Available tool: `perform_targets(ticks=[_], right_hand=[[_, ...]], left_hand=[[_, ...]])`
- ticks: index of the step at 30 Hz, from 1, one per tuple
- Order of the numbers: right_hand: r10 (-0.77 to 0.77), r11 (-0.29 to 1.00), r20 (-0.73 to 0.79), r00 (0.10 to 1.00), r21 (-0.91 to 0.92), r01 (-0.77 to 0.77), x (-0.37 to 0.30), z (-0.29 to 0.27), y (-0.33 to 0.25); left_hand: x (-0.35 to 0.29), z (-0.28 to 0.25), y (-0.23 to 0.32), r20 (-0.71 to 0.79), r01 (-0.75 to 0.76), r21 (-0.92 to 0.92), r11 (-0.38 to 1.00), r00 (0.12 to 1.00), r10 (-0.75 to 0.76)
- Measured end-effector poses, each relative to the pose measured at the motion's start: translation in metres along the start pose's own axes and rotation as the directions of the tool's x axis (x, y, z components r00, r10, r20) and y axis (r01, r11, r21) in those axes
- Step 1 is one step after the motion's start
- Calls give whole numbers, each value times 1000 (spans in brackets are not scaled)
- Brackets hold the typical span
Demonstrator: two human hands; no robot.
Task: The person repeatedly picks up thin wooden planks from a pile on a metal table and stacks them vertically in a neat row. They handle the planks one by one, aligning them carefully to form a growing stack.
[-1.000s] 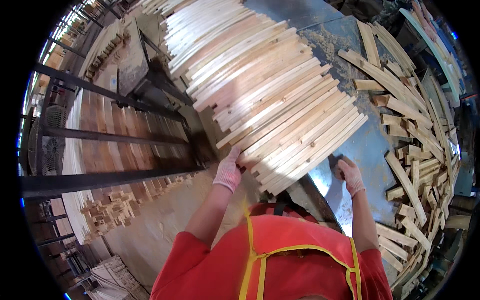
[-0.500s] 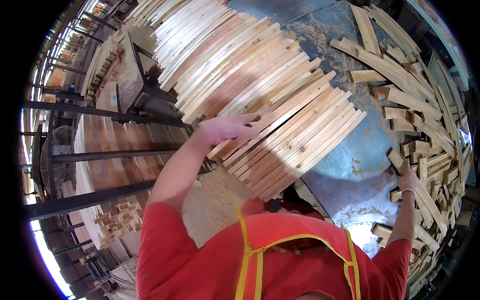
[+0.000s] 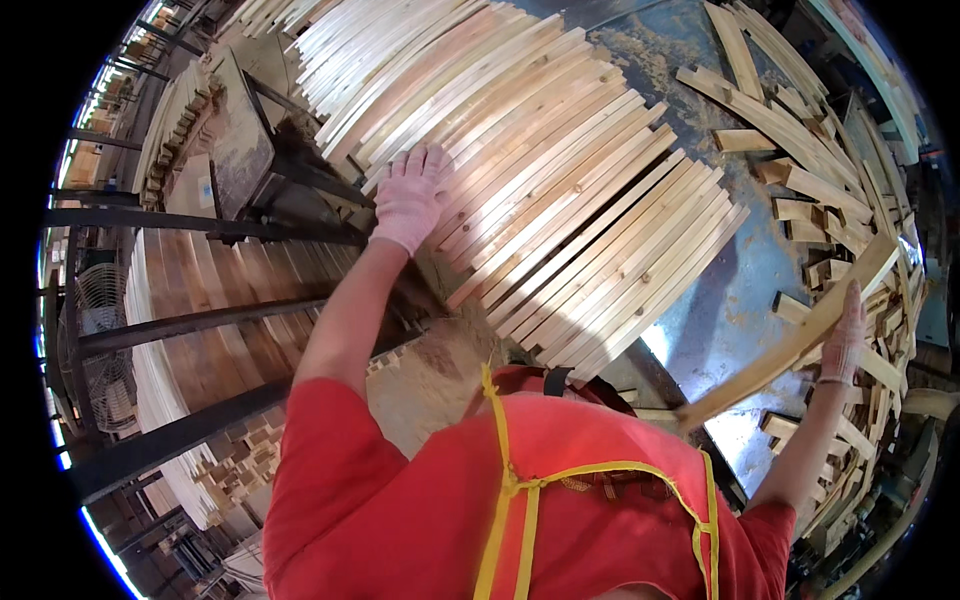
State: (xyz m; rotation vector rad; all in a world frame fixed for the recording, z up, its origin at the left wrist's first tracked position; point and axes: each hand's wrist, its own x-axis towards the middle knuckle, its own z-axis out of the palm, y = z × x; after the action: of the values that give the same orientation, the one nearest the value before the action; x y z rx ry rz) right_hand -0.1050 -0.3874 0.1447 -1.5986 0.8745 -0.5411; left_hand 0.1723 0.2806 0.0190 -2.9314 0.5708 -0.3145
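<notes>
Left hand (image 3: 410, 203): fingers extended, on strips (image 3: 560, 170)
Right hand (image 3: 846, 340): clamped on plank (image 3: 790, 338)
Handling: plank best kept clear of strips

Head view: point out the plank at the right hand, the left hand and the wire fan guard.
Plank (image 3: 790, 341): head view, middle of its length.
Left hand (image 3: 411, 200): head view, gloved back.
Wire fan guard (image 3: 104, 382): head view, its lower mesh.
</notes>
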Motion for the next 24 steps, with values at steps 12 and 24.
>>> perform_targets(ticks=[12, 24], right_hand=[[333, 935, 252, 909, 38, -353, -75, 192, 169], [249, 966, -39, 968, 85, -245, -69, 107, 180]], left_hand=[[-166, 58, 36, 840, 836, -507, -210, 534, 97], [-105, -32, 66, 587, 576, -713, -401, 803, 109]])
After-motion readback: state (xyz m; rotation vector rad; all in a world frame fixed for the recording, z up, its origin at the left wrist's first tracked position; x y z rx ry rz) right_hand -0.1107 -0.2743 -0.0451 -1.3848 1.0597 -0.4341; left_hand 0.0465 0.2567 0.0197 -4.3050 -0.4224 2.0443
